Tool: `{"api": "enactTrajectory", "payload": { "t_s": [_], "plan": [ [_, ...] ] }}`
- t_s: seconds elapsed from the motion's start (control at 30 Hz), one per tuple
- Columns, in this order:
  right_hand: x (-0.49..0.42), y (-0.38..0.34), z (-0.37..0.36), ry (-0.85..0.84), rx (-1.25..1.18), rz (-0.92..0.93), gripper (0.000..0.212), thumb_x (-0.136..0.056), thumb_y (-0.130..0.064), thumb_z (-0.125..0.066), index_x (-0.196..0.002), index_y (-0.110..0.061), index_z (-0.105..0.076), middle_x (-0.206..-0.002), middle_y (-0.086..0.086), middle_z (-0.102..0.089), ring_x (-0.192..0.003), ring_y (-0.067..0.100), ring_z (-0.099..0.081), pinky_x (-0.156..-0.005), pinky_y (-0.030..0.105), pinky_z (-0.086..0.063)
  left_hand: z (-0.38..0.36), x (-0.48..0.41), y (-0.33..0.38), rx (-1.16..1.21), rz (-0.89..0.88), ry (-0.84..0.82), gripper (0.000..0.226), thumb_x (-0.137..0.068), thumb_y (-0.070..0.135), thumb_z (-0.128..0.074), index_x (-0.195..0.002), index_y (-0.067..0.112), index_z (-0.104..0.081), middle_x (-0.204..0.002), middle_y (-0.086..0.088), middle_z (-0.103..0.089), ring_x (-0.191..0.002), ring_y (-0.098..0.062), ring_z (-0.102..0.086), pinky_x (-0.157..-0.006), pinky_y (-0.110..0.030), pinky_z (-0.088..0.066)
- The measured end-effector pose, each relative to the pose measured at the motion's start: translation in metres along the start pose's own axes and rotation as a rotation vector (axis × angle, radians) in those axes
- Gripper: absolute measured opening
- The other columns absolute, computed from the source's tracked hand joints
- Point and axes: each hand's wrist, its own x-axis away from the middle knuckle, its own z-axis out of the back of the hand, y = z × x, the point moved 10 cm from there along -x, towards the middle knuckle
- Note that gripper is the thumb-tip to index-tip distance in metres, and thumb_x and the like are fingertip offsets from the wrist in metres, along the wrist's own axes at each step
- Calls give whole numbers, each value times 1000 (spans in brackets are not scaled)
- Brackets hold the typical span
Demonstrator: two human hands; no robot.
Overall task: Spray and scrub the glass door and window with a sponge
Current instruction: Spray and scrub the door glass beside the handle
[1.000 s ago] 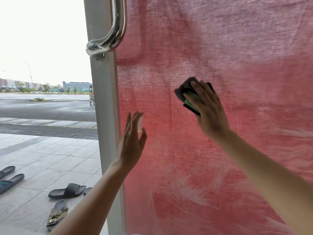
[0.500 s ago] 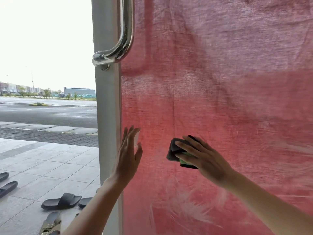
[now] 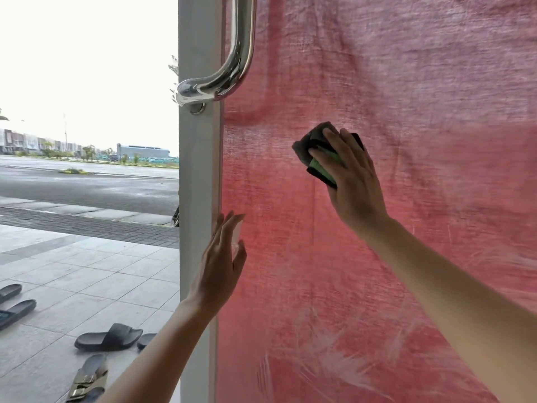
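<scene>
As right hand [image 3: 353, 181] grips sponge [image 3: 312, 146], arm outstretched

At the glass door's [image 3: 436, 82] left edge the chrome pull handle [image 3: 241, 53] juts out above, the left hand [image 3: 218, 271] lies flat below; its upper right is free.

We saw a black slide [image 3: 109, 337] and a tan buckled sandal [image 3: 87, 379] lying on the pale tiled pavement [image 3: 87, 271], with a wet road [image 3: 87, 184] and low buildings [image 3: 142, 151] beyond.

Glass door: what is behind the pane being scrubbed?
A red woven cloth hangs behind the glass door, filling the pane around the sponge in the right hand; anything beyond it is hidden.
</scene>
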Motion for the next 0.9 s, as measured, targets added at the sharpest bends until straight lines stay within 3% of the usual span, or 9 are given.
{"api": "enactTrajectory", "payload": {
  "t_s": [0.17, 0.33, 0.47, 0.53, 0.73, 0.9],
  "plan": [
    [52, -43, -34, -126, 25, 176, 57, -78, 2, -68, -132, -15, -58, -149, 10, -41, -141, 33, -31, -116, 49, -24, 2, -1, -2, -5, -5, -17, 52, -96, 10, -51, -140, 26, -28, -148, -8, -40, -138, -28, -37, -105, -47, -41],
    [120, -76, -60, -277, 54, 336, 47, -87, -7, -41, -127, -19, -62, -148, 5, -42, -138, 32, -37, -116, 42, -15, 2, 1, 0, -27, -10, -36, 50, -96, 10, -51, -138, 26, -28, -144, -10, -44, -132, -33, -45, -97, -51, -47],
    [167, -87, -68, -450, 63, 462, 57, -71, -6, -78, -124, -24, -64, -145, 3, -47, -135, 31, -42, -112, 43, -17, 3, 2, 3, -30, -7, -24, 51, -96, 10, -52, -138, 27, -28, -144, -9, -46, -127, -35, -50, -92, -50, -50],
    [170, -74, -59, -481, 71, 436, 65, -64, -5, -84, -122, -26, -65, -144, 2, -48, -134, 29, -43, -112, 41, -16, 3, 2, 3, -31, -4, -22, 51, -96, 11, -51, -138, 28, -28, -145, -7, -45, -129, -34, -49, -93, -50, -50],
    [103, -21, -18, -325, 90, 253, 75, -61, 11, -78, -127, -20, -62, -148, 8, -41, -137, 32, -36, -112, 45, -22, 7, -1, 3, -35, 2, -2, 52, -95, 9, -53, -139, 26, -30, -143, -8, -46, -133, -33, -44, -96, -51, -49],
    [10, 3, 5, -166, 86, 132, 65, -73, 5, -74, -133, -15, -57, -151, 12, -37, -141, 35, -28, -116, 51, -20, 8, -2, -1, -25, -10, 3, 54, -95, 10, -53, -140, 28, -30, -146, -7, -45, -140, -24, -36, -104, -49, -43]
  ]
}}
